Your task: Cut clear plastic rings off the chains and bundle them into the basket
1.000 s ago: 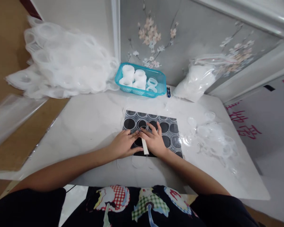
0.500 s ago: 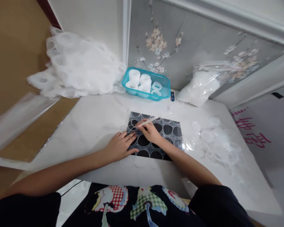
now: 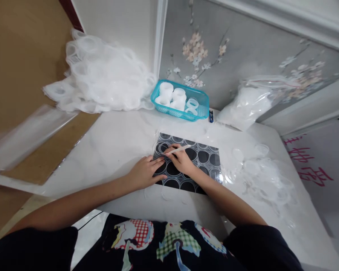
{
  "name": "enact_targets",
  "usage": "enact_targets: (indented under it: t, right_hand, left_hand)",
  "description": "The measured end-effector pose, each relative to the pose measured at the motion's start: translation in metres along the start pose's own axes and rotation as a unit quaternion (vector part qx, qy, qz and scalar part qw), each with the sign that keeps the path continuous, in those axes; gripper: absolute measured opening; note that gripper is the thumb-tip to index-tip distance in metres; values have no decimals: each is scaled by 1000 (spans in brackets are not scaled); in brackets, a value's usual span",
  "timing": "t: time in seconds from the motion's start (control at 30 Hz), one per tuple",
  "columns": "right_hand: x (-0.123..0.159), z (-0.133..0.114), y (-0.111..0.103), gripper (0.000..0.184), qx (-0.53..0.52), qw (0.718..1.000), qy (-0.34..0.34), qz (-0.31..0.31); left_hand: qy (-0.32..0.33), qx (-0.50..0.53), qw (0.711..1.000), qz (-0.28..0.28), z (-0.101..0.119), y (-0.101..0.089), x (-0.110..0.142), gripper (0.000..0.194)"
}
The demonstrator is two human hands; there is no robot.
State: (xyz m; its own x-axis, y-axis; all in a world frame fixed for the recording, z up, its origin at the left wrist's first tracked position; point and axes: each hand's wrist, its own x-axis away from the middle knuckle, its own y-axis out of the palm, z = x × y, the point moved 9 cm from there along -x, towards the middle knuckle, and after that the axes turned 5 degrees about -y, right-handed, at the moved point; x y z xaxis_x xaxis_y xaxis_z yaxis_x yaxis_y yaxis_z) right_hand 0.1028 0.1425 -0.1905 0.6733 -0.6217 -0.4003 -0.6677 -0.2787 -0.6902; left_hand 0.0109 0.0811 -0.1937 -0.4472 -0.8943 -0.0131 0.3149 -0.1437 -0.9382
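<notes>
A dark sheet (image 3: pixel 186 186) patterned with rows of circles lies on the white table in front of me. My right hand (image 3: pixel 180 160) is closed round a thin whitish stick (image 3: pixel 182 149), its lower end at the sheet's left part. My left hand (image 3: pixel 147 171) rests flat with fingers stretched, its fingertips on the sheet's left edge, close beside the right hand. A thin clear ring (image 3: pixel 161 147) shows by the tip of the stick. What the tip touches is too small to make out.
Behind the sheet stands a blue basket (image 3: pixel 196 116) with stacks of white rings. A heap of white rings (image 3: pixel 101 75) lies at the back left. On the right are a filled clear bag (image 3: pixel 244 107), scattered clear rings (image 3: pixel 267 177) and small blue snips (image 3: pixel 211 116).
The whole view has shifted slightly, so things appear a little further right. My right hand still holds the stick over the same part of the sheet; the left hand stays in place.
</notes>
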Motion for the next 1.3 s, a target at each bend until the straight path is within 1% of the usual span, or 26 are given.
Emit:
enact_targets:
  t: [0.1, 0.13, 0.17, 0.2, 0.27, 0.3, 0.33, 0.37, 0.4, 0.43, 0.47, 0.5, 0.53, 0.57, 0.6, 0.63, 0.67, 0.73, 0.8, 0.83, 0.9, 0.97, 1.07, 1.2, 1.23, 1.3]
  right_hand:
    - [6, -14, 11, 18, 104, 993, -33, -41]
    - [5, -17, 14, 19, 122, 990, -50, -55]
    - [1, -17, 13, 19, 123, 989, -58, -59]
    - [-6, -11, 5, 17, 104, 993, -47, -38]
    - [-24, 16, -31, 10, 33, 997, 26, 72]
    - [-27, 37, -59, 10, -5, 981, 91, 172]
    - [-30, 50, -81, 20, -8, 965, 123, 232]
    - [-33, 59, -98, 28, -14, 954, 139, 267]
    - [-29, 67, -114, 28, -47, 934, 166, 313]
    - [-23, 74, -122, 26, -115, 908, 196, 351]
    - [-14, 77, -124, 23, -196, 879, 223, 375]
    - [-5, 76, -119, 22, -280, 845, 246, 383]
    - [3, 72, -109, 24, -365, 809, 266, 376]
    - [12, 63, -100, 28, -407, 789, 278, 365]
    - [20, 53, -91, 30, -438, 776, 292, 348]
    - [27, 44, -83, 30, -465, 762, 307, 330]
    - [34, 35, -76, 29, -488, 747, 323, 315]
    - [44, 20, -65, 24, -545, 703, 350, 293]
    - [52, 8, -65, 18, -586, 665, 359, 293]
    - [55, 3, -68, 17, -597, 653, 358, 297]
    - [61, -5, -77, 16, -597, 649, 350, 315]
    - [69, -10, -86, 18, -581, 658, 343, 333]
    - [79, -16, -100, 19, -540, 691, 324, 355]
    - [84, -21, -115, 20, -493, 739, 281, 362]
    - [84, -21, -117, 21, -484, 749, 273, 360]
    - [85, -21, -119, 22, -467, 764, 267, 355]
  left_hand:
    - [-13, 52, 998, -30, -5, -4, -3, 52]
    - [-17, 65, 997, -37, -6, -6, -4, 50]
    - [-22, 76, 996, -44, -7, -7, -5, 49]
    - [-28, 84, 995, -48, -9, -7, -5, 49]
    - [-46, 90, 993, -56, -12, -7, -4, 52]
    - [-54, 91, 992, -61, -14, -6, -3, 54]
    - [-60, 92, 992, -66, -15, -5, -2, 57]
    - [-61, 93, 991, -70, -16, -4, -2, 57]
    - [-59, 93, 991, -72, -15, -4, -2, 56]
    - [-55, 93, 992, -70, -14, -6, -3, 53]
    - [-51, 97, 992, -58, -13, -10, -4, 48]
    - [-47, 104, 993, -38, -10, -17, -7, 43]
    - [-43, 119, 992, -9, -6, -27, -11, 38]
    - [-38, 143, 989, 24, -1, -39, -15, 34]
    - [-33, 176, 982, 53, 4, -52, -19, 31]
    - [-31, 215, 973, 74, 10, -64, -24, 30]
    - [-34, 256, 963, 83, 16, -73, -29, 30]
    - [-58, 327, 940, 74, 25, -85, -40, 32]
    - [-79, 380, 921, 43, 36, -87, -51, 33]
    - [-82, 400, 912, 23, 41, -85, -56, 34]
    - [-83, 424, 902, -15, 51, -79, -64, 36]
    - [-85, 430, 899, -20, 56, -76, -69, 36]
    - [-81, 420, 904, 16, 61, -80, -74, 34]
    - [-76, 397, 915, 7, 72, -80, -79, 30]
    - [-77, 395, 915, 15, 74, -81, -79, 27]
    - [-66, 394, 916, 49, 77, -85, -80, 21]
